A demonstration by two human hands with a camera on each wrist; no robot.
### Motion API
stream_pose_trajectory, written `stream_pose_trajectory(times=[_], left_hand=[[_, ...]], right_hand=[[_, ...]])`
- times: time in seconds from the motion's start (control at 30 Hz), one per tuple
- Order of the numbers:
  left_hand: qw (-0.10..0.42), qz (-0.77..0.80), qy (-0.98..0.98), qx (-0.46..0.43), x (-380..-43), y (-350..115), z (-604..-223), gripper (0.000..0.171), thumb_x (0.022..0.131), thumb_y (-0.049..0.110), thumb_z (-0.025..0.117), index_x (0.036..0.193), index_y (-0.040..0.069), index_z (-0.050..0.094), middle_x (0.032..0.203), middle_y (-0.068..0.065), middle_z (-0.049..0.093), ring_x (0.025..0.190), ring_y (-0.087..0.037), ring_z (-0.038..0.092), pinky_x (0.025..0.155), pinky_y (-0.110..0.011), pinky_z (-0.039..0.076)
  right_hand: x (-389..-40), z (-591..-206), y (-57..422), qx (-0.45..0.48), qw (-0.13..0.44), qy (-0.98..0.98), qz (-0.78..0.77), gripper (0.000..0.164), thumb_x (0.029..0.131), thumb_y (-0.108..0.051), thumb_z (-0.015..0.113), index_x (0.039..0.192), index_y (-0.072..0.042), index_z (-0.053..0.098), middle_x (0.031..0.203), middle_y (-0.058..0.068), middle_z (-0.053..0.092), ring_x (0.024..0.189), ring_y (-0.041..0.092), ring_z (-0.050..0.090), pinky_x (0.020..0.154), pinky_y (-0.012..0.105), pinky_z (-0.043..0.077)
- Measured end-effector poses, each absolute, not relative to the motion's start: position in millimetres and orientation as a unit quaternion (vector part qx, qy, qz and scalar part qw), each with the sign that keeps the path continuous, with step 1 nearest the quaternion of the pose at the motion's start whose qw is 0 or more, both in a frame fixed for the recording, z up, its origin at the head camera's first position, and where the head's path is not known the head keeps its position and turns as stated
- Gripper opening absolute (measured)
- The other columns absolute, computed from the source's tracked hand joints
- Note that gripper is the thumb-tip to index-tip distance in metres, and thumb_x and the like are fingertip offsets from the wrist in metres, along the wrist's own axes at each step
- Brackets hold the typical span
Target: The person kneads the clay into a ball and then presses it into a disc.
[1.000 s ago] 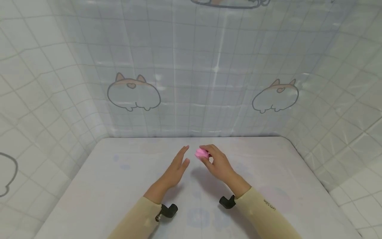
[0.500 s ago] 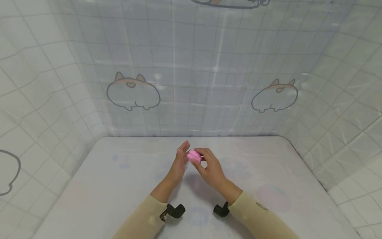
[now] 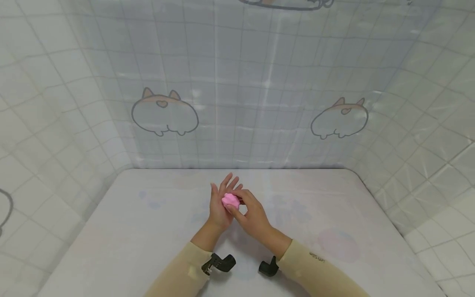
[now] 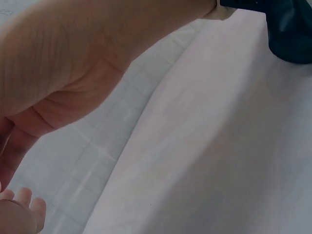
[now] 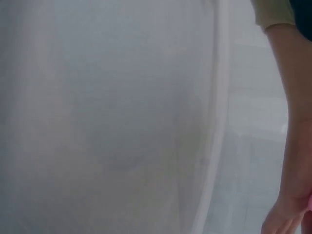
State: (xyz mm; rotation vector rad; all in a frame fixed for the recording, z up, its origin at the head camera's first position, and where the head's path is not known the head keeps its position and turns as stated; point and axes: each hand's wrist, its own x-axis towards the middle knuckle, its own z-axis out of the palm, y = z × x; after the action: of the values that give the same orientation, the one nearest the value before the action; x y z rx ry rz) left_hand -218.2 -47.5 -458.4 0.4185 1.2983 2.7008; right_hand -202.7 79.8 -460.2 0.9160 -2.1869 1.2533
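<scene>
A small pink lump (image 3: 230, 200), with an uneven, faceted surface, is near the middle of the head view. My right hand (image 3: 254, 215) pinches it between thumb and fingers from the right. My left hand (image 3: 218, 211) lies palm up with its fingers spread and mostly straight. The lump is over the left palm; whether it touches the skin is hard to tell. Only a sliver of pink (image 5: 310, 203) shows at the edge of the right wrist view. In the left wrist view, a forearm (image 4: 97, 53) fills the upper left and the lump is not visible.
Both hands are above a pale table (image 3: 148, 231) with faint coloured prints. Behind it hangs a grid-patterned sheet (image 3: 252, 136) with dog drawings, and similar sheets flank both sides. Black wrist mounts (image 3: 222, 263) stick out from both sleeves.
My right hand has moved left with the pink lump, bringing it over the left palm. My left hand has turned from edge-on to palm up, fingers spreading.
</scene>
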Motion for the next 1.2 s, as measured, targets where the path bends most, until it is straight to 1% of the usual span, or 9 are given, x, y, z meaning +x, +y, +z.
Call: stream_pose_trajectory(times=[0.2, 0.43, 0.6, 0.67, 0.8, 0.9, 1.0, 1.07, 1.2], left_hand=[[0.064, 0.908, 0.398, 0.116, -216, -45, -457, 0.082, 0.099, 0.069, 0.004, 0.160, 0.016, 0.017, 0.163, -0.010, 0.026, 0.146, -0.029, 0.030, 0.101, -0.030, 0.046], [0.065, 0.921, 0.360, 0.131, -212, -46, -455, 0.080, 0.100, 0.068, 0.008, 0.160, 0.014, 0.014, 0.159, -0.008, 0.034, 0.148, -0.035, 0.025, 0.102, -0.030, 0.042], [0.064, 0.927, 0.340, 0.147, -207, -47, -454, 0.081, 0.101, 0.067, 0.013, 0.160, 0.013, 0.012, 0.157, -0.009, 0.037, 0.142, -0.030, 0.037, 0.109, -0.033, 0.039], [0.062, 0.925, 0.342, 0.151, -206, -47, -454, 0.081, 0.101, 0.066, 0.011, 0.161, 0.012, 0.011, 0.157, -0.009, 0.037, 0.138, -0.025, 0.043, 0.108, -0.032, 0.041], [0.053, 0.918, 0.357, 0.165, -205, -44, -455, 0.077, 0.102, 0.061, 0.005, 0.161, 0.011, 0.010, 0.155, -0.008, 0.039, 0.134, -0.022, 0.046, 0.108, -0.032, 0.039], [0.047, 0.914, 0.363, 0.172, -205, -41, -456, 0.074, 0.104, 0.058, 0.003, 0.160, 0.010, 0.010, 0.155, -0.009, 0.038, 0.137, -0.025, 0.043, 0.118, -0.042, 0.027], [0.043, 0.911, 0.370, 0.176, -205, -38, -458, 0.072, 0.105, 0.055, 0.004, 0.160, 0.010, 0.012, 0.157, -0.010, 0.036, 0.141, -0.029, 0.039, 0.120, -0.049, 0.018], [0.040, 0.906, 0.380, 0.183, -204, -36, -460, 0.071, 0.105, 0.053, 0.003, 0.160, 0.009, 0.012, 0.158, -0.011, 0.035, 0.142, -0.029, 0.038, 0.120, -0.046, 0.021], [0.031, 0.883, 0.422, 0.205, -203, -33, -463, 0.073, 0.104, 0.057, 0.004, 0.160, 0.010, 0.013, 0.159, -0.007, 0.035, 0.138, -0.021, 0.043, 0.108, -0.031, 0.041]], right_hand=[[-201, -458, 81, 0.330, 0.220, -0.810, 0.433, 0.045, 0.092, -0.017, 0.075, 0.131, -0.004, 0.058, 0.121, 0.004, 0.063, 0.106, 0.016, 0.063, 0.090, 0.032, 0.054], [-198, -452, 85, 0.332, 0.247, -0.812, 0.412, 0.042, 0.094, -0.018, 0.070, 0.133, -0.006, 0.060, 0.121, 0.003, 0.067, 0.104, 0.021, 0.062, 0.088, 0.037, 0.052], [-200, -446, 89, 0.324, 0.284, -0.801, 0.416, 0.040, 0.101, -0.026, 0.061, 0.134, -0.004, 0.059, 0.127, 0.007, 0.065, 0.114, 0.026, 0.059, 0.092, 0.043, 0.051], [-202, -442, 90, 0.312, 0.298, -0.796, 0.425, 0.043, 0.103, -0.031, 0.056, 0.136, -0.004, 0.057, 0.132, 0.009, 0.063, 0.120, 0.026, 0.056, 0.095, 0.046, 0.049], [-208, -433, 88, 0.278, 0.304, -0.781, 0.469, 0.046, 0.106, -0.034, 0.048, 0.144, -0.009, 0.050, 0.146, 0.007, 0.052, 0.134, 0.025, 0.045, 0.105, 0.051, 0.040], [-214, -427, 85, 0.238, 0.295, -0.769, 0.514, 0.048, 0.107, -0.033, 0.044, 0.151, -0.013, 0.042, 0.158, 0.005, 0.036, 0.145, 0.025, 0.030, 0.111, 0.057, 0.031], [-220, -420, 79, 0.187, 0.280, -0.755, 0.563, 0.052, 0.108, -0.036, 0.040, 0.156, -0.019, 0.032, 0.165, 0.002, 0.019, 0.150, 0.025, 0.015, 0.112, 0.062, 0.024], [-224, -418, 76, 0.153, 0.263, -0.749, 0.588, 0.054, 0.108, -0.039, 0.038, 0.158, -0.023, 0.027, 0.166, 0.000, 0.011, 0.151, 0.025, 0.009, 0.113, 0.064, 0.021], [-229, -420, 67, 0.117, 0.217, -0.768, 0.591, 0.061, 0.107, -0.049, 0.034, 0.161, -0.026, 0.019, 0.168, 0.001, 0.004, 0.152, 0.028, 0.002, 0.112, 0.068, 0.016]])
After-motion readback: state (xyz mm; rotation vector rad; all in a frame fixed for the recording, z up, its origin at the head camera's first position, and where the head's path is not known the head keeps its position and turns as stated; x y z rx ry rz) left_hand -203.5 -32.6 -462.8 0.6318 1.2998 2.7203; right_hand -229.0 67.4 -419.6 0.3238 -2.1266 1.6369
